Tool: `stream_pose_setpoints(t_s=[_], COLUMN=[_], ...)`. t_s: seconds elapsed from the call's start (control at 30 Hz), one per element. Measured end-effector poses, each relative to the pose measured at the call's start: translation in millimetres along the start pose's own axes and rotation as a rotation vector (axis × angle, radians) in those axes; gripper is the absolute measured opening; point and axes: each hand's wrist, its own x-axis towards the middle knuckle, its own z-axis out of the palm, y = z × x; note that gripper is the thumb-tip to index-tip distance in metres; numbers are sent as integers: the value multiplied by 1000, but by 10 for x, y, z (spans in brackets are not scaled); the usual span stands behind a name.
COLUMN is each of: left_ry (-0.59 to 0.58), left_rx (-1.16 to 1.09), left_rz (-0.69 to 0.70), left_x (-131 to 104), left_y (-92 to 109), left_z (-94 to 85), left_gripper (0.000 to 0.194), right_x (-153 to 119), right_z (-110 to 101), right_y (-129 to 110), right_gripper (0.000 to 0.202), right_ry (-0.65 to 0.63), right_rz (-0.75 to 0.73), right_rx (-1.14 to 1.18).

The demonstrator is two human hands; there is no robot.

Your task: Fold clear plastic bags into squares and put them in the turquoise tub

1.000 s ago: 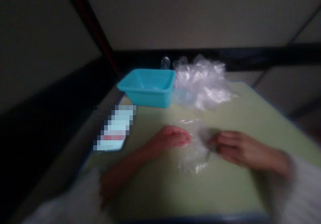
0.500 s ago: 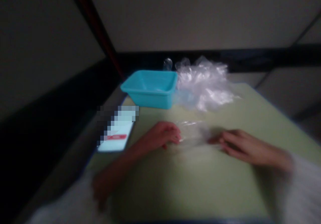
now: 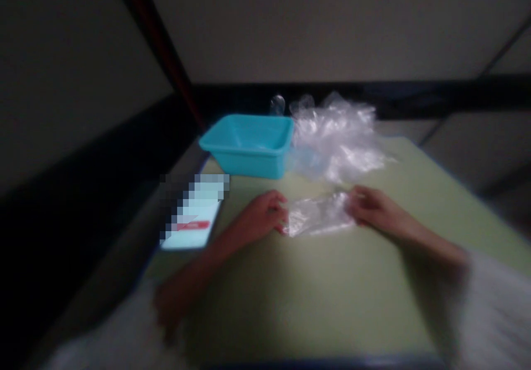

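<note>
A clear plastic bag (image 3: 317,214) is stretched between my two hands, just above or on the green tabletop (image 3: 323,298). My left hand (image 3: 269,214) has its curled fingers on the bag's left end. At the right end, the fingers of my right hand (image 3: 367,207) are closed on the plastic. The picture is dim and soft, so the fingertips are blurred. Behind the hands lies a heap of crumpled clear plastic bags (image 3: 340,137).
A turquoise basket (image 3: 249,162) stands at the back left, beside the heap. A phone with a lit screen (image 3: 188,234) lies at the table's left edge. A wall rises behind the table.
My right hand has moved up and slightly left, and its end of the bag has risen with it. My left hand has shifted slightly left and up. The bag looks more crinkled.
</note>
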Motion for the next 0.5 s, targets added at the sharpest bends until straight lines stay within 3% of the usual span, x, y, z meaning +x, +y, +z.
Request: stream_pose_setpoints(t_s=[0.2,0.5], left_ry=[42,37], left_rx=[141,183], left_rz=[19,3], left_x=[-36,-54], left_y=[43,83], left_z=[8,42], left_gripper=[27,35], right_x=[3,-3], right_z=[17,103], right_y=[10,64], right_gripper=[46,47], right_ry=[58,174], right_rz=[20,-30], right_rx=[46,-88])
